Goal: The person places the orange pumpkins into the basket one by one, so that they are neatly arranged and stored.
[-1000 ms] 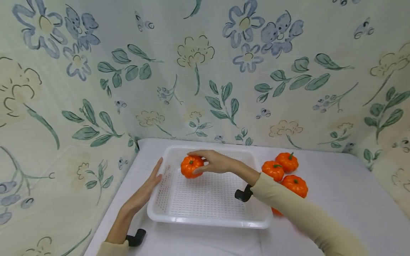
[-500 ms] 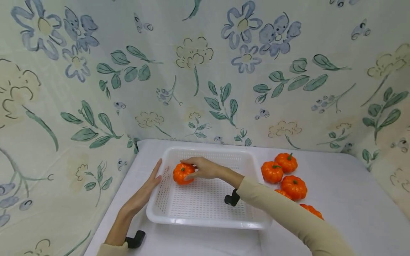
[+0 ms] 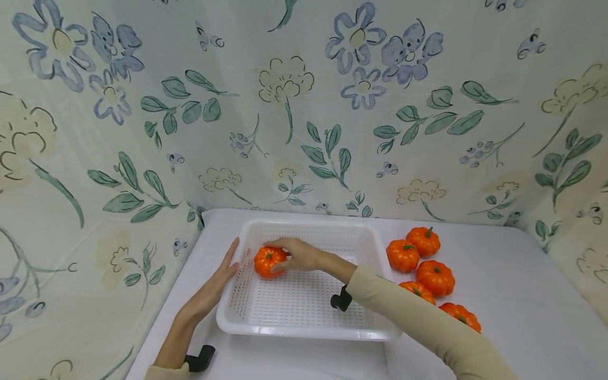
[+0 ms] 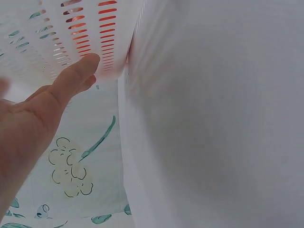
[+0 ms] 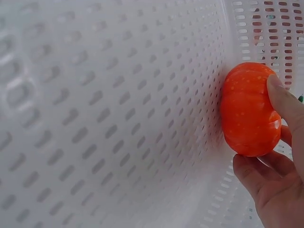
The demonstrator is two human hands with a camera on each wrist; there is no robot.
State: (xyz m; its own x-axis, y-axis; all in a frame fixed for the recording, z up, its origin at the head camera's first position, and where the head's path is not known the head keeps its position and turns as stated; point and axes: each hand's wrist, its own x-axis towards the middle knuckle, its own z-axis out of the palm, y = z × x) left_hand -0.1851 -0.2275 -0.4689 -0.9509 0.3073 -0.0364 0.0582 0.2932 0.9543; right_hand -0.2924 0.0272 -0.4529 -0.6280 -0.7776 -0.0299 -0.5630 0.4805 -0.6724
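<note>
A small orange pumpkin (image 3: 267, 262) sits at the left end inside a white perforated plastic basket (image 3: 309, 333). My right hand (image 3: 300, 255) grips it from the right, and the right wrist view shows the thumb on one side of the pumpkin (image 5: 249, 111) and the fingers on the other. The pumpkin appears to touch the basket floor. My left hand (image 3: 214, 289) rests against the outside of the basket's left wall with its fingers straight; the left wrist view shows those fingers (image 4: 78, 76) along the slotted wall.
Several more orange pumpkins (image 3: 435, 278) lie on the white-covered table (image 3: 518, 295) right of the basket; my right sleeve (image 3: 408, 311) passes over that side. A flowered cloth (image 3: 294, 105) hangs behind and at the sides.
My right hand has carried the pumpkin left and down toward the basket floor. The right forearm shifted left, uncovering more pumpkins outside. My left hand has stayed at the basket wall.
</note>
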